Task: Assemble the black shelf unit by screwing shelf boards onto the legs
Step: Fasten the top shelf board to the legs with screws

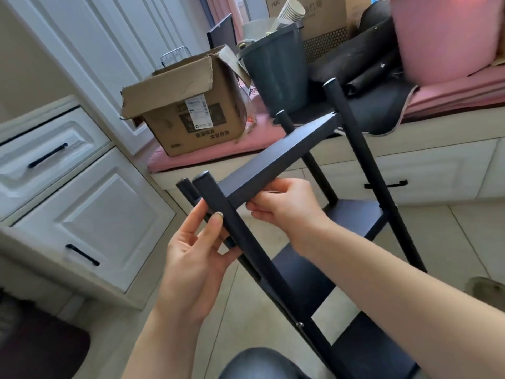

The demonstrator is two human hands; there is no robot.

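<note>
The black shelf unit (352, 272) stands tilted in front of me, with round legs and several boards between them. Its top shelf board (276, 157) runs from the near-left legs to the far-right legs. My left hand (196, 255) holds the near-left leg (218, 206) just below the top board, thumb on the leg's front. My right hand (284, 206) pinches the near edge of the top board beside that leg, fingers curled under it. A small screw (300, 324) shows lower on the leg. What lies under my right fingers is hidden.
An open cardboard box (188, 110) sits on a pink cushion (207, 151) on the window bench. A dark bin (276, 75) with paper cups, black mats and a pink tub (448, 36) stand behind the shelf. White cabinet drawers (68, 187) line the left. Tiled floor lies below.
</note>
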